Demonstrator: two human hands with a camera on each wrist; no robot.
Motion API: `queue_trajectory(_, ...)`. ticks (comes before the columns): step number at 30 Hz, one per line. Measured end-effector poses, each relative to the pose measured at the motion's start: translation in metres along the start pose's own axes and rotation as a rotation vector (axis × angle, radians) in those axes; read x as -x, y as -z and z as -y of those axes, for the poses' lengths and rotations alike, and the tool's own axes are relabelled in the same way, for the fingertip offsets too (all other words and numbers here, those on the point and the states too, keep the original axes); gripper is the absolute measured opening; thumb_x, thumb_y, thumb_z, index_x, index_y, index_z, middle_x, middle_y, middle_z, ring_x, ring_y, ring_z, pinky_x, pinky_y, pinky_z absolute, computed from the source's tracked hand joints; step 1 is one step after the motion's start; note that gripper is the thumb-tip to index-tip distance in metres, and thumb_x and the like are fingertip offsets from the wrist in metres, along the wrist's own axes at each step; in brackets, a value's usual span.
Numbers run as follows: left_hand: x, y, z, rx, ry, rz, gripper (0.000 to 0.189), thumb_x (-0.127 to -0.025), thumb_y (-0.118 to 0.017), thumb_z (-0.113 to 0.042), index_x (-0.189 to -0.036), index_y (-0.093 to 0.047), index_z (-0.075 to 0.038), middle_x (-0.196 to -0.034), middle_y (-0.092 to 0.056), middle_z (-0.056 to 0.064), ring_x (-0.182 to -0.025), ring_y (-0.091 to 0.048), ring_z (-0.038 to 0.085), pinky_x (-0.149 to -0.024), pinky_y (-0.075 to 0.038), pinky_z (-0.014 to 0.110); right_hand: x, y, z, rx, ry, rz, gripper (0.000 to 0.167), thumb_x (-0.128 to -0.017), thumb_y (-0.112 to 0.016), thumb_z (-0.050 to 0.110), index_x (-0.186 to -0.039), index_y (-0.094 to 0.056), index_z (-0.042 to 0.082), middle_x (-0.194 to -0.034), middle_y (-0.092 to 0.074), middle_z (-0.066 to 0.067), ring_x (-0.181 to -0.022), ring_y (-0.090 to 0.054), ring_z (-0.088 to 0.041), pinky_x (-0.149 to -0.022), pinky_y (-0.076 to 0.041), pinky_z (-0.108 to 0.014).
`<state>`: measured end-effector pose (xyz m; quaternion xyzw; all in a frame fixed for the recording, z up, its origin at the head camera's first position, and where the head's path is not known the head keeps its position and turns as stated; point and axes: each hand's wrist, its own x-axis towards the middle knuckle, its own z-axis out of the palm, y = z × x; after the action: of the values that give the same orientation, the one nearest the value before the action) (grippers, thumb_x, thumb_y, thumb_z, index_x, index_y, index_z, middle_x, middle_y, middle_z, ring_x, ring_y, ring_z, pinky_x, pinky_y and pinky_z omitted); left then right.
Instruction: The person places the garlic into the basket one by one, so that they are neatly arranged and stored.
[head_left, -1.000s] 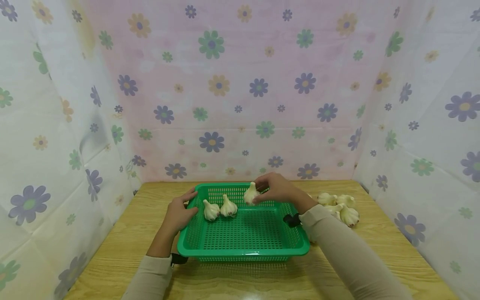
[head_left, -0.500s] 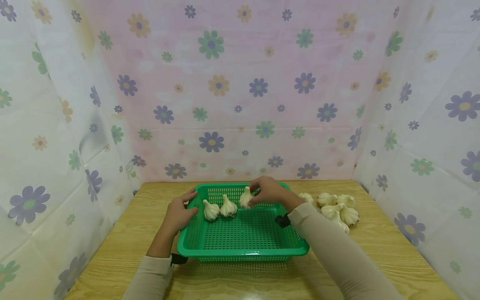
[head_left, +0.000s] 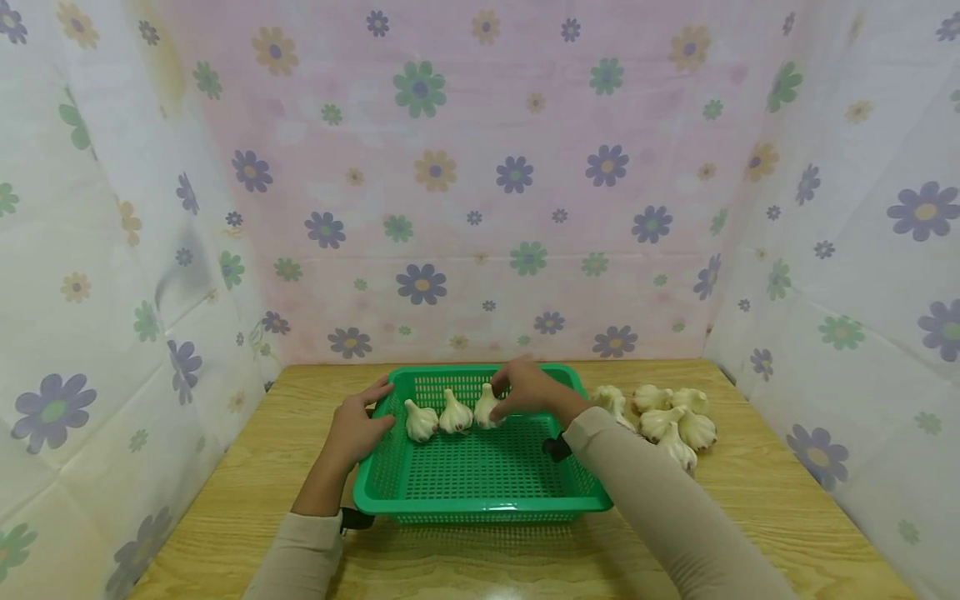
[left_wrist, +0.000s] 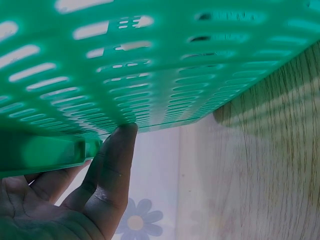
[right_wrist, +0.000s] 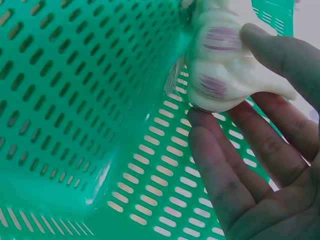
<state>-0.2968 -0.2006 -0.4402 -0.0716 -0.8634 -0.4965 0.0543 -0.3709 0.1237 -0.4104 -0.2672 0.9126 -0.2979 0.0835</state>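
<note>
A green perforated plastic basket (head_left: 487, 505) sits on the table. My left hand (head_left: 358, 427) holds its left rim; in the left wrist view, fingers (left_wrist: 117, 170) reach under the rim along the slotted outer wall. Inside the basket, my right hand (head_left: 528, 390) pinches a garlic bulb (head_left: 486, 407) between thumb and fingers, close over the floor near the back wall. The right wrist view shows this garlic bulb (right_wrist: 217, 75) with purple streaks and its stem pointing toward the palm. To its left stand two more bulbs, an outer one (head_left: 422, 422) and a middle one (head_left: 455, 413).
Several more garlic bulbs (head_left: 697, 430) lie heaped on the wooden table (head_left: 765, 500) right of the basket, partly behind the right sleeve (head_left: 660, 500). Flower-printed cloth (head_left: 480, 192) hangs at the back and both sides.
My right hand has moved left and down with the garlic bulb, bringing it beside the two bulbs in the basket. My left hand has stayed on the rim.
</note>
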Motion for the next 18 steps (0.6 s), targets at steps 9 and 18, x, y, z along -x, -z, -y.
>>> queue_trajectory(9, 0.0, 0.0002, 0.001, -0.012, 0.002, -0.011, 0.061, -0.095, -0.063, -0.004, -0.154, -0.05, -0.008, -0.167, -0.037, 0.001, -0.129, -0.06, 0.045, -0.061, -0.05, 0.031, -0.0029, -0.0059, -0.0011, 0.041, -0.024, 0.013, 0.038, -0.076, -0.093, 0.028, -0.108, -0.078, 0.012, -0.112, -0.076, -0.002, -0.107, -0.07, -0.021, -0.093, -0.057, -0.045)
queue_trajectory(18, 0.0001, -0.0003, 0.0013, -0.004, -0.013, -0.01, 0.061, -0.095, -0.063, -0.004, -0.154, -0.05, -0.008, -0.167, -0.037, 0.002, -0.129, -0.06, 0.046, -0.06, -0.05, 0.032, -0.0031, -0.0083, -0.0007, 0.088, -0.058, 0.02, 0.049, -0.077, -0.092, 0.03, -0.12, -0.076, 0.011, -0.113, -0.076, -0.002, -0.107, -0.07, -0.021, -0.092, -0.057, -0.043)
